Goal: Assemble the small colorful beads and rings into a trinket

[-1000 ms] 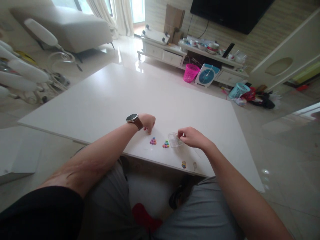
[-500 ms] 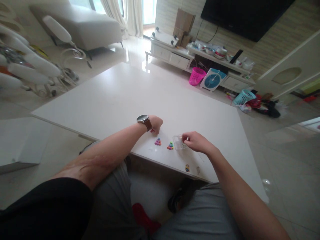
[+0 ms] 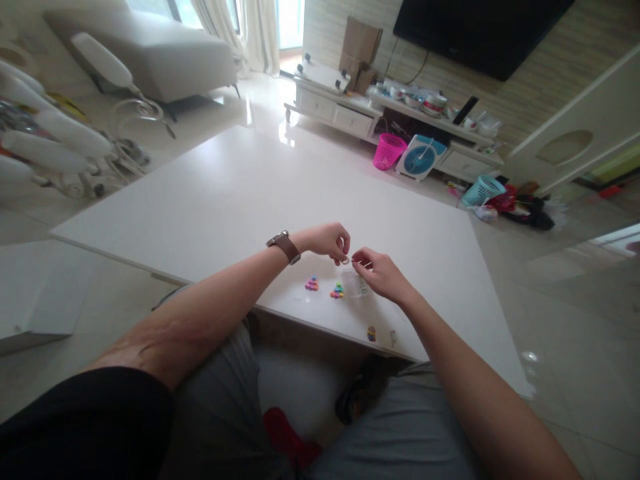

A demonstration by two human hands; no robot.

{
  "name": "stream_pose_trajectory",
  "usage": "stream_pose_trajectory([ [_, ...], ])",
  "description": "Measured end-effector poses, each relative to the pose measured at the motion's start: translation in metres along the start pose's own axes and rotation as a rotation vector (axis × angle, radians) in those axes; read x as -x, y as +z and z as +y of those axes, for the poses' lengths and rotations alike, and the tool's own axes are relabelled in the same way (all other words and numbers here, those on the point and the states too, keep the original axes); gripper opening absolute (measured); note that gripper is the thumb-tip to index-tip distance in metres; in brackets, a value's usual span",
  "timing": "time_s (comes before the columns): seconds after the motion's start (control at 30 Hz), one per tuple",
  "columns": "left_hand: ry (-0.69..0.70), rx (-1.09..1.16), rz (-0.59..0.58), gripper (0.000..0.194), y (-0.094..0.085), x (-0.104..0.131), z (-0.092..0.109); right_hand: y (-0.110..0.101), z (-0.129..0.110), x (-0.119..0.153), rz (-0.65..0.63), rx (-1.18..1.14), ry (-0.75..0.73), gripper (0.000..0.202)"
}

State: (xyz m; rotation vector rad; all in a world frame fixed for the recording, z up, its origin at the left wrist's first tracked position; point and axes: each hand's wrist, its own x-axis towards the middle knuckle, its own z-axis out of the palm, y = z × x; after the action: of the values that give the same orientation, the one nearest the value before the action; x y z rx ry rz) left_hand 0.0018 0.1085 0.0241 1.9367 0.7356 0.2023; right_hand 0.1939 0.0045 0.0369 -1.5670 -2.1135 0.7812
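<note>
My left hand point(image 3: 331, 241), with a watch point(image 3: 284, 247) on its wrist, is closed in a pinch on a small pale ring point(image 3: 345, 262). Almost touching it, my right hand point(image 3: 379, 272) pinches something too small to make out. Below my right hand lies a clear plastic box point(image 3: 353, 284), partly covered by the fingers. Left of the box sit two little colourful triangular pieces, one mostly pink and purple point(image 3: 312, 283), the other green, yellow and pink point(image 3: 337, 290). Nearer the table edge are a small yellow-and-blue figure point(image 3: 371, 333) and a little silvery piece point(image 3: 393, 338).
The white table point(image 3: 240, 193) reaches far ahead and to both sides. Beyond it stand a low cabinet point(image 3: 320, 110), a pink basket point(image 3: 389, 152), a blue-and-white fan point(image 3: 421, 159) and a light-blue basket point(image 3: 483, 191). White chairs point(image 3: 75, 137) are at the left.
My left hand has come up off the table and moved right, beside my right hand. My right hand has lifted from inside the clear box to just above it.
</note>
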Motion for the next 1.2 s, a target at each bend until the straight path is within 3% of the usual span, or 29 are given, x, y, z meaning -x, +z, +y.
stream_pose_trajectory([
  [0.33,0.086,0.126,0.014,0.025,0.005,-0.004,0.004,0.010,0.008,-0.007,0.086,-0.315,0.048,0.040],
  [0.47,0.081,0.133,0.005,0.029,0.006,-0.005,0.004,0.010,0.012,-0.009,0.091,-0.424,0.069,0.038],
  [0.63,0.072,0.092,0.026,0.018,0.005,-0.003,0.007,-0.007,0.020,-0.007,0.016,-0.138,0.084,0.020],
  [0.77,0.042,-0.127,0.118,0.013,0.003,0.002,0.011,-0.019,0.024,-0.002,-0.146,0.123,0.075,0.010],
  [0.97,0.040,-0.681,0.256,0.020,0.006,0.011,0.012,-0.017,0.026,-0.001,-0.251,0.242,0.084,0.008],
  [1.2,0.036,-0.731,0.223,0.025,0.008,0.012,0.013,-0.012,0.033,-0.002,-0.306,0.302,0.074,0.012],
])
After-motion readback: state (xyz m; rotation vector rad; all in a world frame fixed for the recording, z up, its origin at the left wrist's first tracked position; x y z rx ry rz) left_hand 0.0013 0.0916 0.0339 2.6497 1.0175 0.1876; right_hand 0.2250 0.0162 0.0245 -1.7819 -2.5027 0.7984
